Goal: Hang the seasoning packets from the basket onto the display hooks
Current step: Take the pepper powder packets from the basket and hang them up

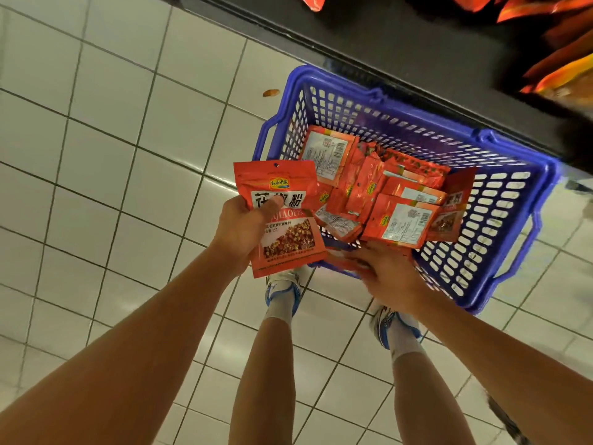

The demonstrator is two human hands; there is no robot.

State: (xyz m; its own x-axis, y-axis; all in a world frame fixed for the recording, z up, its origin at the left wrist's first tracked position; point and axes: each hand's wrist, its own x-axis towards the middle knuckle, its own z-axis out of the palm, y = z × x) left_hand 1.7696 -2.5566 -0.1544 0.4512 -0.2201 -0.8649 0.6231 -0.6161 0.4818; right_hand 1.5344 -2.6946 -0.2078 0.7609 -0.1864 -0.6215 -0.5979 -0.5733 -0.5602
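Observation:
A blue plastic basket (500, 200) stands on the tiled floor against the base of a dark shelf, with several red seasoning packets (382, 184) piled inside. My left hand (244, 229) holds one red packet (282, 220) face up, just left of the basket, thumb pressed on its label. Over the basket's near rim, my right hand (391, 271) grips the lower edge of another packet (401, 223), which shows its white back label. Hanging red and orange packets (552, 72) show at the top right; their hooks are out of sight.
White floor tiles (112, 139) spread to the left. A small orange scrap (271, 92) lies on the floor beside the basket. My shoes (284, 287) stand right below the basket. The dark shelf base (401, 46) runs along the top.

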